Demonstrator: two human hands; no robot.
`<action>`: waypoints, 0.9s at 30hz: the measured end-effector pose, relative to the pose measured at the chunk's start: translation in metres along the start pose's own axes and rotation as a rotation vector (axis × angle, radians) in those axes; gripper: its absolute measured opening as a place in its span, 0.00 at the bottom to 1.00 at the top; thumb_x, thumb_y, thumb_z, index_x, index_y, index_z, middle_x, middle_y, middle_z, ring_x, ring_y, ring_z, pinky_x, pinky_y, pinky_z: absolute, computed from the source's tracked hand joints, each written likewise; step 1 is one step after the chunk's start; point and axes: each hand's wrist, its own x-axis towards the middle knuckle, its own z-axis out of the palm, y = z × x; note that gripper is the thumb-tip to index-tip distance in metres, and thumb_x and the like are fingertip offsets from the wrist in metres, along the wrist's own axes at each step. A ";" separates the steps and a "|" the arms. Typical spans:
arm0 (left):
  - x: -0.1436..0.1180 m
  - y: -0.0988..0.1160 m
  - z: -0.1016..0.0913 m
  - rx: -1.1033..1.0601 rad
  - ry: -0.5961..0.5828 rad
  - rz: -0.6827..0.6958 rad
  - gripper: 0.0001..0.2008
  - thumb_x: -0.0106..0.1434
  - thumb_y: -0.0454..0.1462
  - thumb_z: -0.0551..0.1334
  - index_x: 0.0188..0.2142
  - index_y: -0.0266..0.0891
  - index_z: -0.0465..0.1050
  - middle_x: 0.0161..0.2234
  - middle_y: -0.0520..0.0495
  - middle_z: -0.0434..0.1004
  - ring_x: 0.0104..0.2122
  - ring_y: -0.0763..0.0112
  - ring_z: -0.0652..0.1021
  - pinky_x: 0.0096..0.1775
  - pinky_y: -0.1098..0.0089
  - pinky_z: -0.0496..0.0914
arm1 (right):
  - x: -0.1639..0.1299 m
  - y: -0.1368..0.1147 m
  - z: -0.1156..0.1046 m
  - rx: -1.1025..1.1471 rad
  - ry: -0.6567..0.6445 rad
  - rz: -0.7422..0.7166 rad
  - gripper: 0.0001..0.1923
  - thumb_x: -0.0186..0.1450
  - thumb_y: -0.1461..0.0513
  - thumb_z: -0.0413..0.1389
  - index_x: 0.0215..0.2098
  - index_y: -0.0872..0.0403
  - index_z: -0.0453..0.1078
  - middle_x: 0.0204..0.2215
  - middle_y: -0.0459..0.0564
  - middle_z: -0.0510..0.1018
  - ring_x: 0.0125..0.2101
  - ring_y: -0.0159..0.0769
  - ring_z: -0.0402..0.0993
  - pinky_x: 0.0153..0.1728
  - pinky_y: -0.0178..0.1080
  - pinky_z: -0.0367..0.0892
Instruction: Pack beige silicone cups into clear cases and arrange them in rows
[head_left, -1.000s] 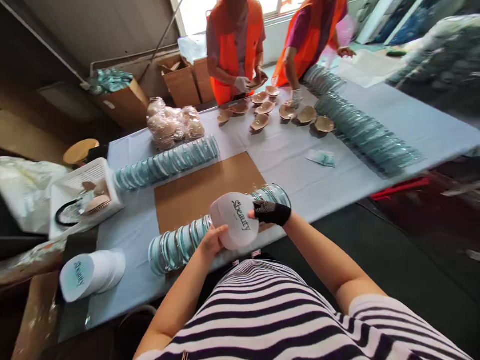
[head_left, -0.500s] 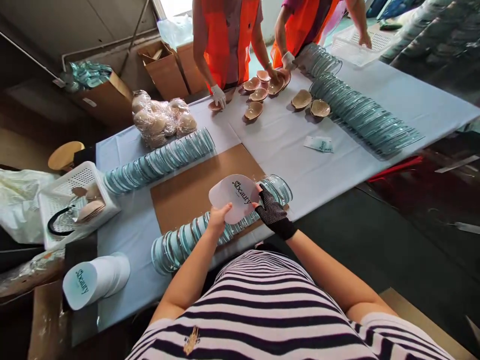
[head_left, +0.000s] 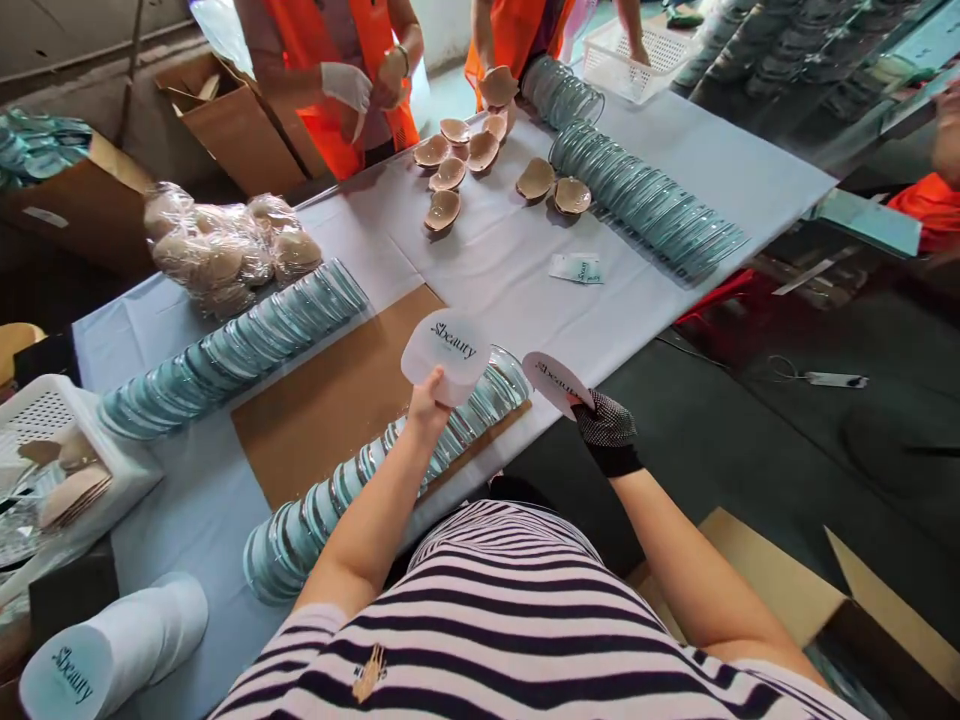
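My bare left hand [head_left: 428, 402] grips a white rounded card [head_left: 447, 350] with dark "Sbeauty" lettering, thumb on its face. A similar printed card [head_left: 553, 380], tilted away, is pinched in my right hand [head_left: 609, 428], which wears a black dotted fingerless glove. The two cards are apart. Below my left hand a row of nested clear plastic cases [head_left: 352, 485] lies along the near table edge, on a brown cardboard sheet [head_left: 330, 395]. A stack of the same white cards [head_left: 67, 665] lies on its side at lower left.
Another row of cases [head_left: 232, 345] lies beyond the cardboard, near wrapped beige cups [head_left: 225, 250]. Loose beige cups [head_left: 442, 210] and a long case row [head_left: 645, 200] are across the table. Two people in orange vests [head_left: 326, 60] stand there. An open carton [head_left: 780, 570] is at lower right.
My right hand has moved right, away from my left, now with a separate card in it. The view has turned right. A co-worker's gloved hand has lifted off the table.
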 end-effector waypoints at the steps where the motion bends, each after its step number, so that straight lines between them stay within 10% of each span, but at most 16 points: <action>1: 0.013 -0.007 0.016 -0.025 -0.035 -0.011 0.24 0.56 0.34 0.69 0.53 0.40 0.73 0.52 0.44 0.78 0.57 0.57 0.74 0.57 0.58 0.70 | -0.002 0.009 -0.003 -0.074 -0.047 -0.033 0.24 0.68 0.51 0.45 0.44 0.56 0.78 0.40 0.60 0.82 0.41 0.49 0.77 0.41 0.42 0.68; 7: 0.068 -0.058 0.071 -0.071 0.011 -0.098 0.23 0.57 0.31 0.68 0.53 0.39 0.73 0.54 0.44 0.77 0.59 0.59 0.72 0.59 0.59 0.69 | 0.002 0.013 0.015 -0.312 -0.302 -0.183 0.22 0.71 0.55 0.42 0.45 0.55 0.76 0.45 0.60 0.81 0.44 0.45 0.77 0.41 0.38 0.64; 15: 0.070 -0.062 0.059 -0.023 0.016 -0.117 0.24 0.56 0.30 0.69 0.53 0.40 0.73 0.55 0.43 0.76 0.59 0.56 0.72 0.58 0.57 0.70 | 0.060 -0.031 0.046 -0.471 -0.549 -0.215 0.21 0.72 0.53 0.44 0.55 0.57 0.64 0.38 0.61 0.81 0.39 0.50 0.79 0.37 0.42 0.65; 27: 0.070 -0.065 0.062 -0.016 0.008 -0.105 0.25 0.54 0.29 0.70 0.52 0.38 0.74 0.51 0.43 0.80 0.58 0.57 0.74 0.60 0.59 0.68 | 0.062 -0.029 0.077 -0.259 -0.599 -0.170 0.15 0.71 0.61 0.44 0.48 0.54 0.71 0.42 0.59 0.80 0.41 0.44 0.78 0.40 0.39 0.66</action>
